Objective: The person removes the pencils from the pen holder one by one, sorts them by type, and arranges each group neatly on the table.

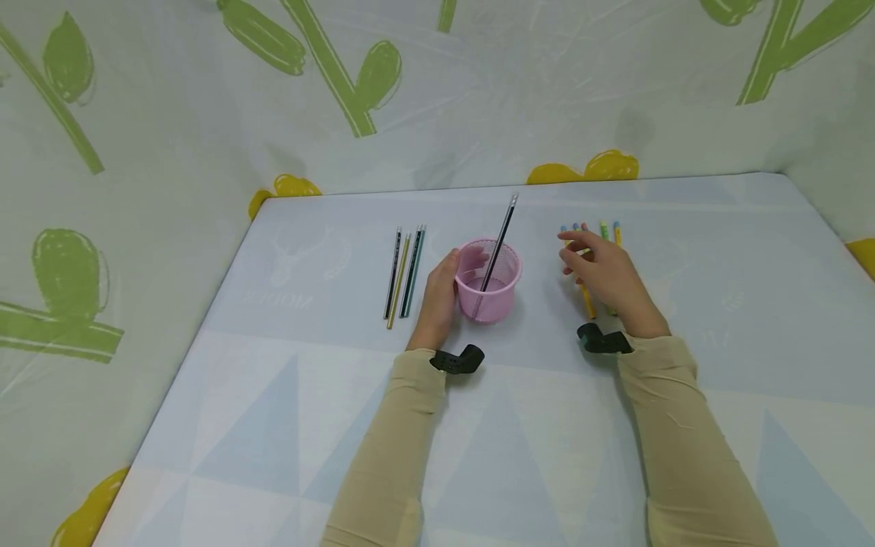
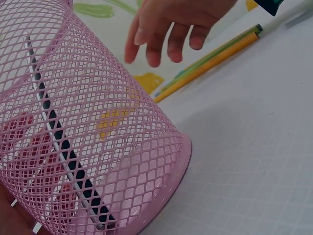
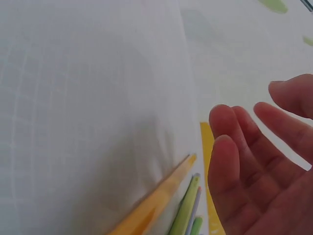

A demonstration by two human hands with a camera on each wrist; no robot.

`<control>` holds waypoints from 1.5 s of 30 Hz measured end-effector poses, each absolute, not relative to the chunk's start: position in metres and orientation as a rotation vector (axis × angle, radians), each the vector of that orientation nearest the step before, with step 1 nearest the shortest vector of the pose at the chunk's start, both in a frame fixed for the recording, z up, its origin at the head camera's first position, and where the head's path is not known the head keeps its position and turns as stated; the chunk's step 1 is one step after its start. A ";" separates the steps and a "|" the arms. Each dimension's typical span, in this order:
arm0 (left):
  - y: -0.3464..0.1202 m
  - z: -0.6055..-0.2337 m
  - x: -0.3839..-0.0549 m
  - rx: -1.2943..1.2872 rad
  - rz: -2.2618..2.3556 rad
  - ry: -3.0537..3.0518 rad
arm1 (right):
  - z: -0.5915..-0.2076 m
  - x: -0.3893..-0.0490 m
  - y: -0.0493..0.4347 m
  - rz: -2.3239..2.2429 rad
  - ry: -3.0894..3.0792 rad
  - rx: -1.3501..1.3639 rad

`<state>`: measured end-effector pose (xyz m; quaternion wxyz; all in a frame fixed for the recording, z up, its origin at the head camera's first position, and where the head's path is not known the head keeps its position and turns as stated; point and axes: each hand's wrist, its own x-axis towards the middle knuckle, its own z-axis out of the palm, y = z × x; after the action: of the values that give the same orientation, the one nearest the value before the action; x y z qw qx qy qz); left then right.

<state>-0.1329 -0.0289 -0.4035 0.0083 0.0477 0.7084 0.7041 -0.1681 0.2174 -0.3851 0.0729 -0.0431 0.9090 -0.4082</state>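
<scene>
A pink mesh pen holder (image 1: 487, 308) stands on the table, and my left hand (image 1: 437, 304) grips its left side, with fingers showing through the mesh in the left wrist view. One black-and-silver striped pencil (image 1: 501, 239) leans inside the holder. To the right, my right hand (image 1: 610, 275) hovers over several bright pencils, among them a yellow pencil (image 1: 589, 302) and a green pencil (image 1: 604, 229). Its fingers are loosely bent, with nothing between them in the right wrist view (image 3: 259, 171). The hand partly hides these pencils.
Left of the holder, several pencils lie side by side, including a black pencil (image 1: 392, 275), a gold pencil (image 1: 399, 282) and a dark green pencil (image 1: 414, 272). The table (image 1: 328, 304) meets a leaf-patterned curtain (image 1: 465, 91) at the back. Each wrist wears a black camera mount.
</scene>
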 end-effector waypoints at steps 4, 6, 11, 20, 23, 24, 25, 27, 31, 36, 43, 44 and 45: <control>-0.029 -0.402 -0.132 0.135 2.196 2.209 | -0.386 -0.167 0.212 -1.290 2.732 -0.142; -0.028 -0.402 -0.133 0.144 2.194 2.214 | -0.387 -0.167 0.209 -1.310 2.736 -0.152; -0.027 -0.409 -0.137 0.198 2.201 2.231 | -0.389 -0.168 0.201 -1.310 2.732 -0.239; -0.027 -0.432 -0.150 0.203 2.227 2.213 | -0.391 -0.164 0.191 -1.409 2.630 -0.401; -0.027 -0.432 -0.150 0.186 2.218 2.221 | -0.391 -0.163 0.187 -1.426 2.590 -0.435; -0.027 -0.431 -0.150 0.178 2.214 2.220 | -0.391 -0.163 0.186 -1.425 2.580 -0.441; -0.027 -0.430 -0.150 0.169 2.206 2.218 | -0.390 -0.162 0.184 -1.420 2.567 -0.441; -0.027 -0.426 -0.148 0.161 2.196 2.213 | -0.390 -0.162 0.181 -1.418 2.542 -0.442; -0.027 -0.412 -0.139 0.150 2.190 2.212 | -0.388 -0.160 0.176 -1.429 2.478 -0.455; -0.028 -0.403 -0.134 0.143 2.199 2.212 | -0.389 -0.160 0.169 -1.491 2.369 -0.548; -0.030 -0.402 -0.132 0.055 2.128 2.255 | -0.396 -0.159 0.159 -1.492 2.318 -0.624; -0.030 -0.402 -0.132 0.045 2.122 2.259 | -0.396 -0.158 0.158 -1.493 2.318 -0.616; -0.029 -0.401 -0.131 0.040 2.118 2.263 | -0.396 -0.158 0.158 -1.493 2.321 -0.612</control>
<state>-0.1314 -0.0291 -0.4015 0.0211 0.0128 0.7299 0.6831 -0.1579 0.1579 -0.3961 0.1569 -0.2139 0.8110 -0.5215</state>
